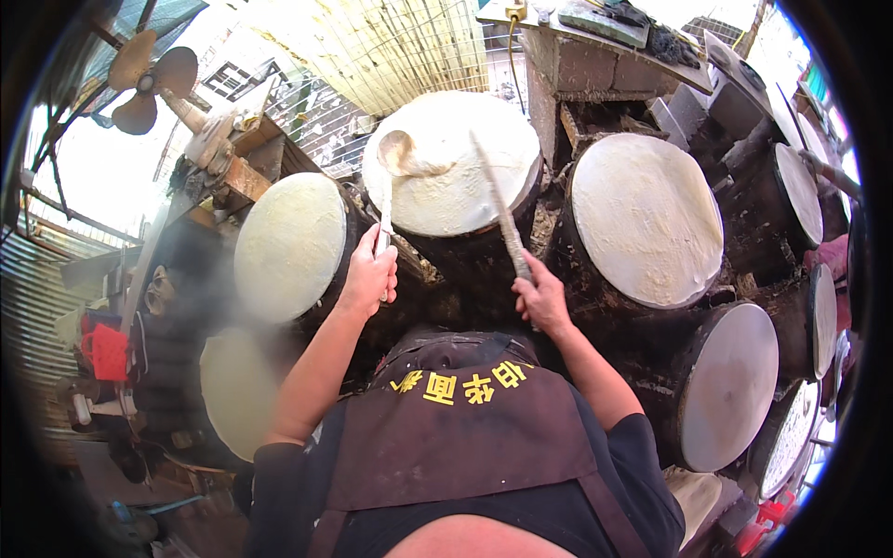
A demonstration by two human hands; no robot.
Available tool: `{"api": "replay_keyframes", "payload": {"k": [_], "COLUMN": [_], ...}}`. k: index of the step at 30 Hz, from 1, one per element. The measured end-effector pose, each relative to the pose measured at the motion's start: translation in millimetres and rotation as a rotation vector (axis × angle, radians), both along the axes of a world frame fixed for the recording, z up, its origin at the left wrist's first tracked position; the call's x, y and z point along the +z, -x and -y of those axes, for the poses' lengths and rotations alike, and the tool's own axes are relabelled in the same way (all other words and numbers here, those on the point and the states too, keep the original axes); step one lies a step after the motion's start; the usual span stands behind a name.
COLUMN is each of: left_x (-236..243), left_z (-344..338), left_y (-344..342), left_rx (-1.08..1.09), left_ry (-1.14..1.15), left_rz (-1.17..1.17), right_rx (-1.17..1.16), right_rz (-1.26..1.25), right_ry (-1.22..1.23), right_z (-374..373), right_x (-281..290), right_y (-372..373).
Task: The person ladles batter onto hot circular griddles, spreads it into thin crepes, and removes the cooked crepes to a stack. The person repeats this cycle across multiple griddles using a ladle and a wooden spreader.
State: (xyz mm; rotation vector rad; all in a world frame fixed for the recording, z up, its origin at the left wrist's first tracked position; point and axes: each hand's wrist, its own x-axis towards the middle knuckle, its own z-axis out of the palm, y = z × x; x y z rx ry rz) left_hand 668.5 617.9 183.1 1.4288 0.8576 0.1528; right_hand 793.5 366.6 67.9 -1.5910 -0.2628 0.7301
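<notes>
My left hand (370, 274) is closed around the pale handle of a ladle (395, 151), whose round bowl is down at the batter on the middle round griddle (488, 195). My right hand (539, 296) grips a long, thin, batter-crusted spatula (502, 209) that slants up over the right part of that griddle, its tip above the pale batter. Whether the tip touches the surface I cannot tell. Both hands are in front of the middle griddle, over the dark space above my apron (465, 446).
Round griddles on dark drums surround me: a batter-covered one at left (288, 242), another at right (646, 214), a barer one lower right (730, 386), and several more. A fan (147, 82) stands upper left, a red object (107, 352) below it, a cluttered block ledge (605, 46) behind.
</notes>
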Motion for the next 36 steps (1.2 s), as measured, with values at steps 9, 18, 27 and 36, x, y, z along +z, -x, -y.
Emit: {"api": "replay_keyframes", "payload": {"k": [9,18,27,36], "left_x": [20,55,46,70], "left_z": [28,-5,-6,24], "left_y": [-11,60,107,155], "left_rx": [0.220,0.011,0.047,-0.035], "left_ry": [1.334,0.982,1.092,0.666], "left_rz": [0.399,0.520,0.479,0.305], "right_rx": [0.177,0.030,0.261,0.394], "right_rz": [0.719,0.780,1.136,1.140], "right_ry": [-0.094,0.282,0.694,0.513], "right_z": [-23,-2,-14,30], "right_x": [-23,9,18,27], "right_y": [39,-18,-28,-6]}}
